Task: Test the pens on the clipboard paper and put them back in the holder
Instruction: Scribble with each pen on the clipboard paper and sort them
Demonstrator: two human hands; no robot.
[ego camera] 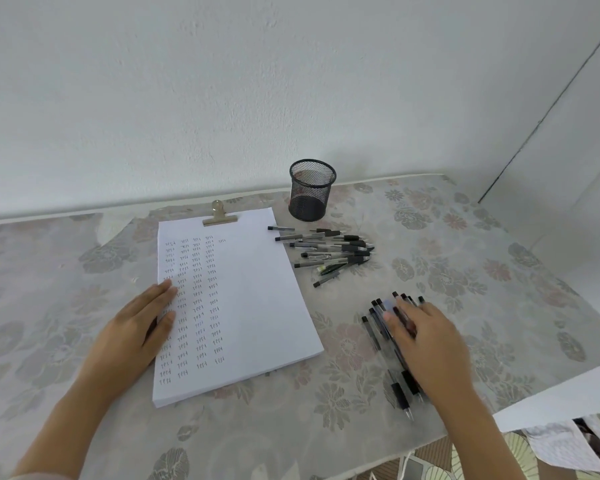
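a floral tablecloth (465, 244) spreads beneath a plain white wall (222, 81); a dark seam (548, 110) runs down it at right.

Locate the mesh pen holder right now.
In the head view the mesh pen holder stands upright by the back wall, right of the clipboard's clip and behind the far pile of pens.

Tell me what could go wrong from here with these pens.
1. The right hand rests flat on the near pens, gripping none; a sweep might roll some off the table's front edge.
2. Both groups look alike, so the near ones could get mixed with the far pile beside the mesh holder, blurring tested and untested.
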